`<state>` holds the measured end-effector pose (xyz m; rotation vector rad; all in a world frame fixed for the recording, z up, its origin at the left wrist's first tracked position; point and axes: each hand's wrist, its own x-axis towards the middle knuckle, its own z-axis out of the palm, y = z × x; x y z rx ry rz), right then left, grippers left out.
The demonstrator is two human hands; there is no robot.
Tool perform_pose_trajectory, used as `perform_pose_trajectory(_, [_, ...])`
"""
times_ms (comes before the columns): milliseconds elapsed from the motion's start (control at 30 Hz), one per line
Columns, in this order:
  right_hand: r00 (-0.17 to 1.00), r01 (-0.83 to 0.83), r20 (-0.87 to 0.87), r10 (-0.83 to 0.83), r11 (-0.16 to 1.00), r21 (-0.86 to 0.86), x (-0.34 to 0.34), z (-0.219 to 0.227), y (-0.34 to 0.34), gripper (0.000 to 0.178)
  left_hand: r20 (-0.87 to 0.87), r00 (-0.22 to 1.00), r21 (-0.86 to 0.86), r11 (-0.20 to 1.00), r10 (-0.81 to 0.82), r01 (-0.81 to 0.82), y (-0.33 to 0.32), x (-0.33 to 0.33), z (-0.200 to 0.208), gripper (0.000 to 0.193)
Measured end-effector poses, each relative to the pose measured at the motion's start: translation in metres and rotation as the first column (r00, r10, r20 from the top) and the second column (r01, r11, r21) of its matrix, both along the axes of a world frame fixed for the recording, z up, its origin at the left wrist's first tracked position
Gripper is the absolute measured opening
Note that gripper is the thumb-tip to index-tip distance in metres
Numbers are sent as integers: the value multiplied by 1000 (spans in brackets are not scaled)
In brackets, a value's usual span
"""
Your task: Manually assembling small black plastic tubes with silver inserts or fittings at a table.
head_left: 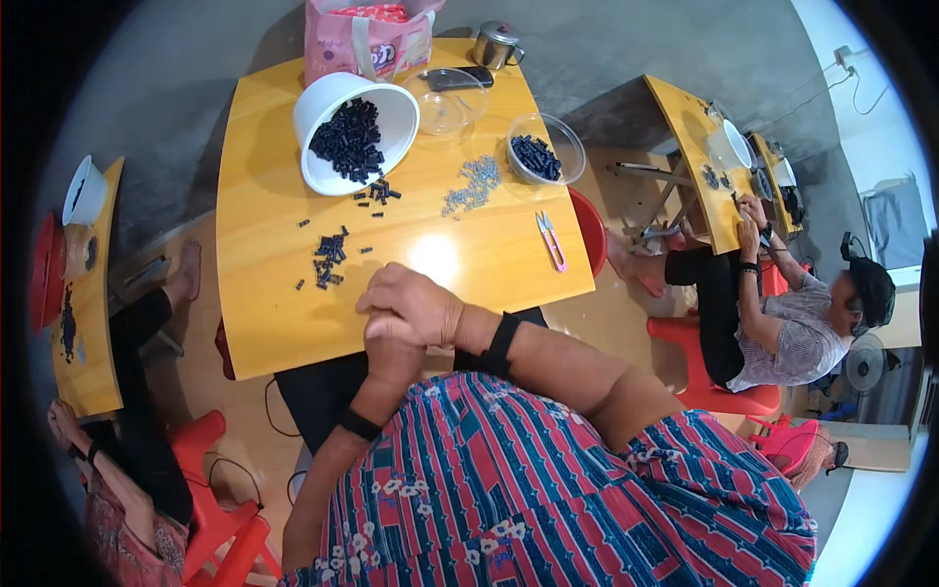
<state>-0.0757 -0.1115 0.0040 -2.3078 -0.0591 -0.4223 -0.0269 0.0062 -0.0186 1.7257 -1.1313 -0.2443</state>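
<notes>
My right hand (419, 305) lies across my left hand (393, 354) at the front edge of the yellow table (293, 342). Its fingers are bent and closed over the left one, whose fingers are mostly hidden beneath. No tool or part shows in either. Just beyond them is a loose pile of small black plastic pieces (331, 256). More of these spill from a tipped white tub (311, 122). Small silvery pieces (473, 186) lie scattered farther right. Thread snips with pink handles (552, 243) rest near the right edge.
A clear round bowl (577, 147) holds black pieces. Behind stand a clear lid or dish (445, 103), a dark phone-like object (476, 76), a metal mug (499, 45) and a pink bag (337, 44). People sit at tables on both sides. A red basin (587, 230) is beside the table.
</notes>
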Motion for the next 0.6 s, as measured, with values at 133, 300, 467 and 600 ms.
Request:
perform_pose_trajectory(133, [964, 258, -237, -123, 654, 711, -7, 1, -12, 28, 102, 993, 165, 985, -62, 45, 2, 8, 5, 11])
perform_pose_trajectory(300, [919, 391, -362, -159, 505, 769, -49, 18, -47, 24, -156, 986, 110, 991, -58, 76, -1, 17, 23, 10])
perform_pose_trajectory(467, [944, 309, -307, -118, 634, 708, -69, 17, -21, 36, -379, 921, 104, 985, -91, 140, 1, 20, 21, 10])
perform_pose_trajectory(600, [960, 280, -156, -234, 847, 452, -68, 12, -13, 33, -455, 887, 153, 974, -81, 167, -3, 21, 25, 12])
